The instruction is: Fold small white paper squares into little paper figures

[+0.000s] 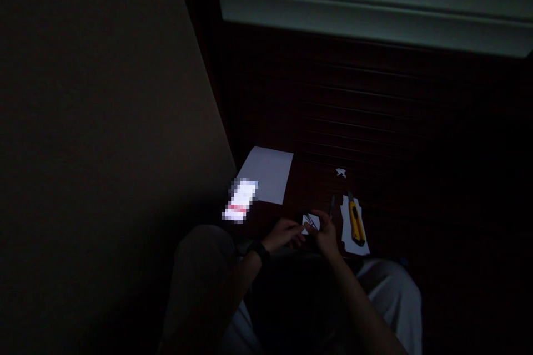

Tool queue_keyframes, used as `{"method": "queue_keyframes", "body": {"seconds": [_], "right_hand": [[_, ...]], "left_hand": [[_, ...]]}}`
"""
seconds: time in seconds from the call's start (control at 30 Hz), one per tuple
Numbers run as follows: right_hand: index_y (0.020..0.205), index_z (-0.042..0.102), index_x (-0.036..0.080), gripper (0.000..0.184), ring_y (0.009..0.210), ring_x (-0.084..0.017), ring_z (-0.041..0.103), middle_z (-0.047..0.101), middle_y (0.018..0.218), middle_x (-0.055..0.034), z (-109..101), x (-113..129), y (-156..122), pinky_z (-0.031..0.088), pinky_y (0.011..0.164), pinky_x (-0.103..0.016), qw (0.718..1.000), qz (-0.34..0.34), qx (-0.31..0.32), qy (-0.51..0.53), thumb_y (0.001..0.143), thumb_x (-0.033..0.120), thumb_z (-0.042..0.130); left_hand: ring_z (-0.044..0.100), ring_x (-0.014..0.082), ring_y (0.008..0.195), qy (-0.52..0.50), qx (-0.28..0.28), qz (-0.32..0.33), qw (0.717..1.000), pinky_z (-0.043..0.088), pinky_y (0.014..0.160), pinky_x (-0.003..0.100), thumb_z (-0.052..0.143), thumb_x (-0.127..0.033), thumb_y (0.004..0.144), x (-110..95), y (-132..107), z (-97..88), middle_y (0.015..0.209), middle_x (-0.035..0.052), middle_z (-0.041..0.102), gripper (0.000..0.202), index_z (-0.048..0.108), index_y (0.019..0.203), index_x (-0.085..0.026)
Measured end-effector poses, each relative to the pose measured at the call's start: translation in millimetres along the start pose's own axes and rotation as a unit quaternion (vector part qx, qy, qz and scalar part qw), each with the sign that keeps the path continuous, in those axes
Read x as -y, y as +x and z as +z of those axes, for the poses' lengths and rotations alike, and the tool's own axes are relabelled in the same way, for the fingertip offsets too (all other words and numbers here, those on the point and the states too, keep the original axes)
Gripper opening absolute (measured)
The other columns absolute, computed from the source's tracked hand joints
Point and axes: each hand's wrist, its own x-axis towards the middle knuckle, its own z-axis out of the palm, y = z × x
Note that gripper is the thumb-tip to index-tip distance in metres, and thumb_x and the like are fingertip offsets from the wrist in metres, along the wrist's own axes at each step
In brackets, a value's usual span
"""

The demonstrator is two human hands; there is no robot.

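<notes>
The scene is very dim. Both hands are raised just above the near edge of the dark wooden tabletop (316, 183), close to its middle, and between them is 1 small paper piece (312, 222), white with dark lines on it. The right hand (325, 234) pinches the piece's right side between thumb and fingers, which curl round its top. The left hand (283, 233) has its fingers curled and pressed together, the tips meeting the piece's lower left edge. The light is too poor to tell how firm that grip is. A dark wristwatch (260, 250) is on the left wrist. Just right of the hands a yellow utility knife (356, 222) lies on a white paper offcut (348, 239) at the near edge, its tip pointing toward the far edge. A thin dark pen-like item (331, 206) lies between the hands and the knife. 1 white sheet (267, 174) lies toward the left edge, with a bright blurred object (240, 200) at its near left corner. 1 small white scrap (341, 172) lies farther back, well apart from the hands.
</notes>
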Motion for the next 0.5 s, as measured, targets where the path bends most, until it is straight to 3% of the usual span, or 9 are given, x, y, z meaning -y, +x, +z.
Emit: {"method": "queue_keyframes", "body": {"seconds": [0.33, 0.5], "right_hand": [[0.099, 0.056, 0.019, 0.036, 0.072, -0.019, 0.057, 0.062, 0.082, -0.0029, -1.6, 6.6, -0.8, 0.046, 0.064, -0.030, 0.999, 0.039, 0.031, -0.013, 0.066, 0.030, 0.067], [0.101, 0.056, 0.019, 0.039, 0.074, -0.019, 0.058, 0.063, 0.085, -0.0037, -2.1, 1.8, -1.5, 0.047, 0.066, -0.031, 0.999, 0.026, 0.043, -0.013, 0.066, 0.031, 0.067]], "left_hand": [[0.061, 0.0132, 0.060, 0.024, 0.035, 0.011, 0.999, 0.038, 0.047, 0.020, 0.051, -0.057, 0.074, -2.0, -3.4, -3.9, 0.082, 0.0125, 0.069, 0.051, 0.065, 0.080, -0.008], [0.061, 0.0136, 0.058, 0.024, 0.049, 0.010, 0.998, 0.039, 0.046, 0.020, 0.058, -0.053, 0.071, -1.0, -2.7, -6.2, 0.078, 0.0122, 0.069, 0.046, 0.064, 0.078, -0.008]]}}
